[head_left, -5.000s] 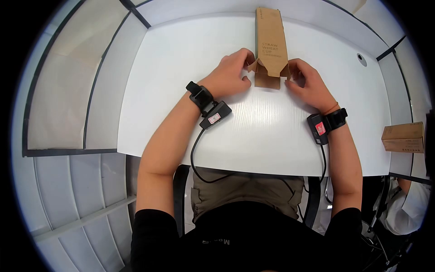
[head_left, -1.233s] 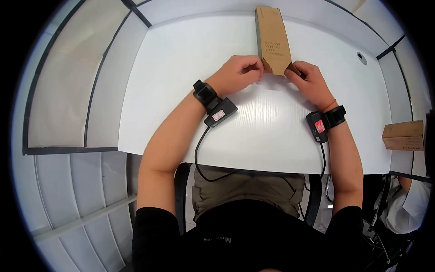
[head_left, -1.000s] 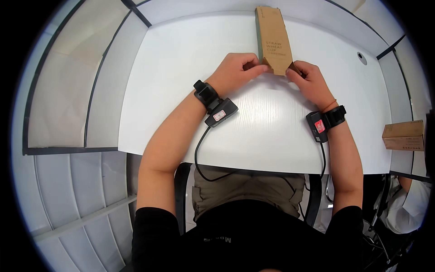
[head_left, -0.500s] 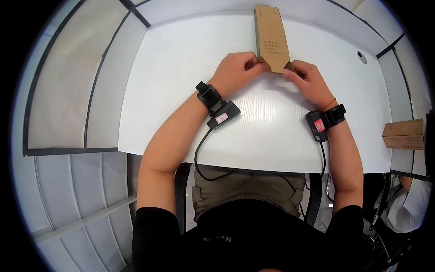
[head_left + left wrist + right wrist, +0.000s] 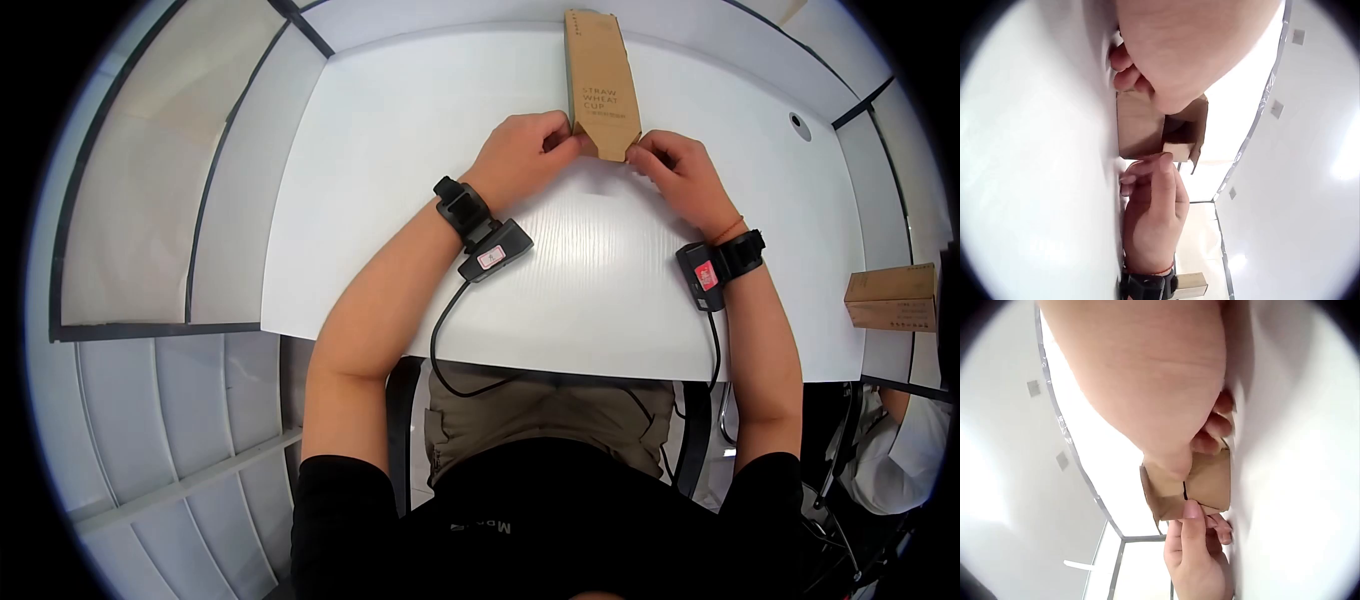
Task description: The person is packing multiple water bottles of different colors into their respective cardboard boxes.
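A long brown cardboard box [image 5: 605, 85] printed "STRAW WHEAT CUP" lies on the white table, its flapped end facing me. My left hand [image 5: 525, 155] pinches the left corner of that end, thumb over a flap in the right wrist view. At the opposite corner, my right hand [image 5: 690, 180] has its thumb and fingertips on the cardboard edge. In the left wrist view a tan panel [image 5: 1138, 128] stands across the table side of the end, beside a dark opening [image 5: 1179, 131]. The top flap [image 5: 610, 150] slopes out toward me. The box's contents are hidden.
Another brown box [image 5: 890, 298] stands beyond the right side of the white table [image 5: 600, 300]. Pale partition walls [image 5: 225, 180] enclose the table's left, back and right. Cables hang from both wrist cameras [image 5: 497, 250]. Another person's white sleeve [image 5: 905, 455] shows at lower right.
Five seconds ago the lower flap lay flat on the table; it is now raised across the end. My left thumb has moved onto the corner flap, and my right thumb has shifted slightly outward.
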The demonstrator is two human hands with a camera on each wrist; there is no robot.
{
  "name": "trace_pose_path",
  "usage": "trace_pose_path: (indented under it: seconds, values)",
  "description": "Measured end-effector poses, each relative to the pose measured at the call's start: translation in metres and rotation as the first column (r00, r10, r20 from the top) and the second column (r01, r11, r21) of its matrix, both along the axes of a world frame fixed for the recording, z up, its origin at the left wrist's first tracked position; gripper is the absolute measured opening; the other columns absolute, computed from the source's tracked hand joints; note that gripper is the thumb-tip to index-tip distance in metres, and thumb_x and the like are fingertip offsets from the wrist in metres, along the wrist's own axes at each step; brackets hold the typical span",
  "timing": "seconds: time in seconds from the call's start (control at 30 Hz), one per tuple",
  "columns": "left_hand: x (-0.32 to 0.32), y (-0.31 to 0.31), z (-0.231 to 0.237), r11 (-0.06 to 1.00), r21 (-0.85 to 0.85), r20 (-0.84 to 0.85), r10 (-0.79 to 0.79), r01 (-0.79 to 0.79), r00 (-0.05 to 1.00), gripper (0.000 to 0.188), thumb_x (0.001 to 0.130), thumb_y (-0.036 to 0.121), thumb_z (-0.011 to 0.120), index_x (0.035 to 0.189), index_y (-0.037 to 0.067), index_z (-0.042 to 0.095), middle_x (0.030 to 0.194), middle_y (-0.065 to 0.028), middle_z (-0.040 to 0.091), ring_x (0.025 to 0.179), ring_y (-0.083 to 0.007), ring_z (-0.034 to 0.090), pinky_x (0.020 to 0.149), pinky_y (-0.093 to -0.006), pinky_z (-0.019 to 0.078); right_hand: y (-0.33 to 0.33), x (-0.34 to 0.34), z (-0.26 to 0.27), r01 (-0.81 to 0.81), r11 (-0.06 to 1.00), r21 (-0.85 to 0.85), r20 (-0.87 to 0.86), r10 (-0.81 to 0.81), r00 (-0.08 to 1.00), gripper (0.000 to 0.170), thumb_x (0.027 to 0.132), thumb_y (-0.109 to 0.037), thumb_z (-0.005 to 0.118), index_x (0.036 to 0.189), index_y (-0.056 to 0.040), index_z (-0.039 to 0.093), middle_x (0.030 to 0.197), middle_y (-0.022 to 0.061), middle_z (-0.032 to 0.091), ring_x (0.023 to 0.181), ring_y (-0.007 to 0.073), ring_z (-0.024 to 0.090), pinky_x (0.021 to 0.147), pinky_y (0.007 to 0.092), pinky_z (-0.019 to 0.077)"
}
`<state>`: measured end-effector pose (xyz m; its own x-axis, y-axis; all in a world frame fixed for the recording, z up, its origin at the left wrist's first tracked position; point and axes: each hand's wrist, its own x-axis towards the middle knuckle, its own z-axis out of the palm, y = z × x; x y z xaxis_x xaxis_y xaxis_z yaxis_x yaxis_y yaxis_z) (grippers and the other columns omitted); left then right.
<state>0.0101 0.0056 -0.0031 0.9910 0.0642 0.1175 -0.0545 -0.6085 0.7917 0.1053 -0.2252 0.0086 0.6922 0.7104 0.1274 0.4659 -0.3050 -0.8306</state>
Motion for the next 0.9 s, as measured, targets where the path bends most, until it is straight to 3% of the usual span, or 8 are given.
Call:
trace_pose_path:
  seconds: [0.1, 0.3, 0.4, 0.5, 0.6, 0.9]
  values:
    - [-0.001, -0.002, 0.002, 0.999, -0.034, 0.019, 0.009, -0.009, 1.0, 0.033, 0.094, 0.031, 0.065, 0.083, -0.001, 0.062, 0.069, -0.0091, 0.062, 0.063, -0.0201, 0.055, 0.062, -0.0333, 0.0463, 0.001, -0.004, 0.009, 0.094, 0.993, -0.076, 0.088, -0.088, 0.992, 0.026, 0.094, -0.023, 0.069, 0.092, 0.0027, 0.07, 0.078, 0.0068, 0.069, 0.067, 0.0124, 0.055, 0.065, 0.0273, 0.0458]
    - [-0.003, -0.002, 0.006, 0.995, -0.101, -0.02, -0.026, 0.024, 0.999, 0.047, 0.09, 0.048, 0.071, 0.078, 0.003, 0.064, 0.068, -0.0022, 0.061, 0.063, -0.0122, 0.054, 0.06, -0.0283, 0.0443, 0.001, -0.001, 0.002, 0.073, 0.997, -0.021, 0.094, -0.07, 0.993, 0.024, 0.093, -0.022, 0.068, 0.095, 0.0019, 0.071, 0.081, 0.0077, 0.071, 0.069, 0.0141, 0.058, 0.068, 0.029, 0.0489]
    - [0.001, -0.002, -0.001, 0.978, -0.206, 0.032, -0.007, 0.013, 0.999, 0.052, 0.089, 0.052, 0.07, 0.075, 0.002, 0.063, 0.066, -0.0024, 0.061, 0.061, -0.0127, 0.053, 0.059, -0.0284, 0.0442, 0.0, 0.0, 0.003, 0.069, 0.997, -0.038, 0.087, -0.065, 0.994, 0.023, 0.093, -0.021, 0.068, 0.096, 0.0022, 0.071, 0.082, 0.0079, 0.071, 0.069, 0.0142, 0.058, 0.068, 0.0294, 0.049]
    - [0.002, -0.002, 0.001, 0.986, -0.165, 0.022, 0.023, -0.019, 0.999, 0.056, 0.088, 0.055, 0.07, 0.07, 0.003, 0.062, 0.063, -0.0029, 0.061, 0.058, -0.0139, 0.054, 0.056, -0.0291, 0.0441, 0.001, -0.001, 0.006, 0.064, 0.995, -0.077, 0.099, -0.056, 0.994, 0.022, 0.092, -0.019, 0.067, 0.095, 0.0031, 0.07, 0.082, 0.0081, 0.07, 0.069, 0.0142, 0.058, 0.068, 0.0294, 0.0489]
    - [0.003, -0.01, 0.009, 0.996, 0.013, -0.034, 0.09, -0.09, 0.995, 0.059, 0.086, 0.058, 0.07, 0.068, 0.003, 0.061, 0.06, -0.0044, 0.06, 0.055, -0.0166, 0.055, 0.054, -0.0311, 0.0442, 0.001, 0.001, 0.001, 0.044, 0.999, -0.021, 0.083, -0.042, 0.996, 0.022, 0.091, -0.018, 0.068, 0.092, 0.0038, 0.067, 0.079, 0.0074, 0.068, 0.068, 0.0137, 0.057, 0.067, 0.0292, 0.0485]
    - [0.008, -0.011, 0.003, 0.987, 0.099, 0.007, 0.129, -0.129, 0.992, 0.054, 0.086, 0.053, 0.071, 0.068, 0.003, 0.06, 0.061, -0.0087, 0.062, 0.055, -0.0223, 0.057, 0.056, -0.035, 0.0458, 0.0, 0.001, 0.0, -0.005, 1.0, -0.031, 0.039, 0.006, 0.999, 0.024, 0.087, -0.019, 0.07, 0.083, 0.003, 0.061, 0.071, 0.004, 0.059, 0.066, 0.0114, 0.052, 0.064, 0.0277, 0.0458]
